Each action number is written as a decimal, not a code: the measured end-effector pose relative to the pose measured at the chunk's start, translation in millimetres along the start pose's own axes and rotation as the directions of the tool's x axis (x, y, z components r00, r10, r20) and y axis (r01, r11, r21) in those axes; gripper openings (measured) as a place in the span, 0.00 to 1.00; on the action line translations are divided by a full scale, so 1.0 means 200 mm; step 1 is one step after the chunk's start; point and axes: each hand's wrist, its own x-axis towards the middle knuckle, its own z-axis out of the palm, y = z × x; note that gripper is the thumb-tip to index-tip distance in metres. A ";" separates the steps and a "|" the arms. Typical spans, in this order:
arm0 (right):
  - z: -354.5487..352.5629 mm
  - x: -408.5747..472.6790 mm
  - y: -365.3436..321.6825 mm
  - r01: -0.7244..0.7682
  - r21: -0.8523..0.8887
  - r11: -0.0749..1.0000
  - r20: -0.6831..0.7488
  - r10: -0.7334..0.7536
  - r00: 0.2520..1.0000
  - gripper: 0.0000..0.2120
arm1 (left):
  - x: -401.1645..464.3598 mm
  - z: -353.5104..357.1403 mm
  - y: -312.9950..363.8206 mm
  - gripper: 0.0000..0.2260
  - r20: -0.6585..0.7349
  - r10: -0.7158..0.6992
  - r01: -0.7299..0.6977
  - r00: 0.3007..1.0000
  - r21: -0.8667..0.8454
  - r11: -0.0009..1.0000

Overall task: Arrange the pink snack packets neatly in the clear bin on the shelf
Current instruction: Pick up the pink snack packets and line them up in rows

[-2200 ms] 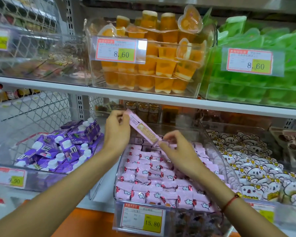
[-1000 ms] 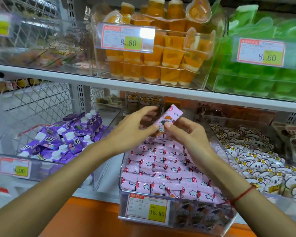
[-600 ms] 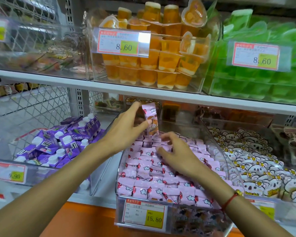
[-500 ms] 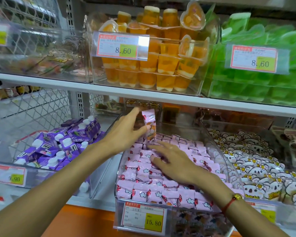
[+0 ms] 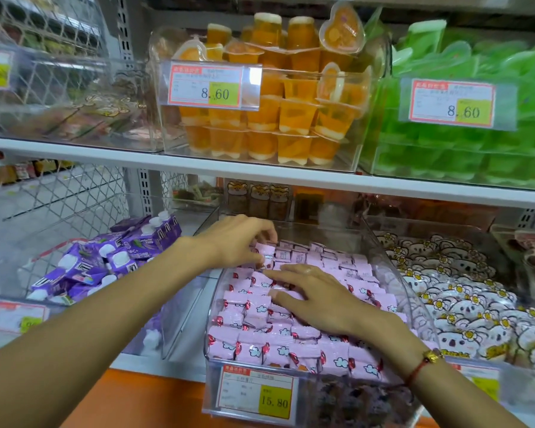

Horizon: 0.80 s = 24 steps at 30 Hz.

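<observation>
A clear bin (image 5: pixel 393 267) on the lower shelf holds several rows of pink snack packets (image 5: pixel 278 350). My left hand (image 5: pixel 235 242) is at the bin's far left part, its curled fingers pinching one pink packet (image 5: pixel 265 254) down among the back rows. My right hand (image 5: pixel 315 298) lies flat with straight fingers on the packets in the middle of the bin, pressing on them. A red cord bracelet circles my right wrist.
A price tag reading 15.80 (image 5: pixel 257 393) fronts the bin. A bin of purple pouches (image 5: pixel 105 261) stands to the left, white bear packets (image 5: pixel 457 298) to the right. The shelf edge (image 5: pixel 291 177) above carries orange jelly cups (image 5: pixel 278 118) and green packs (image 5: pixel 464 149).
My left hand has brought the pink packet down from mid-air into the back rows. My right hand let go of it and spread flat over the packets in the bin.
</observation>
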 end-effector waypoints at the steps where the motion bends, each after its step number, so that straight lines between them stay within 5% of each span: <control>1: 0.00 -0.01 0.00 0.006 0.032 0.999 -0.005 -0.006 1.000 0.22 | 0.01 0.01 0.00 0.14 0.002 0.006 -0.007 1.000 0.033 0.999; 5: -0.04 -0.06 0.02 -0.019 0.029 0.999 -0.130 0.023 0.991 0.18 | 0.05 0.05 0.00 0.11 0.182 0.052 -0.087 0.982 0.190 0.978; 10: -0.07 -0.09 0.03 -0.132 -0.039 0.991 -0.363 0.109 0.925 0.14 | 0.12 0.02 0.02 0.13 0.320 0.009 -0.054 0.948 0.132 0.990; 15: -0.02 -0.07 0.06 -0.121 -0.092 0.988 -0.160 0.105 0.981 0.21 | 0.13 0.07 0.04 0.12 0.055 0.040 -0.040 0.998 -0.004 0.999; 18: -0.02 -0.06 0.06 -0.146 -0.111 0.983 -0.002 0.147 0.989 0.22 | 0.13 0.12 0.06 0.12 0.103 0.075 -0.077 0.992 0.016 0.997; 24: -0.05 -0.07 0.07 -0.118 0.011 0.993 0.008 0.118 0.993 0.22 | 0.16 0.14 0.08 0.06 0.061 0.036 -0.038 0.997 0.025 0.999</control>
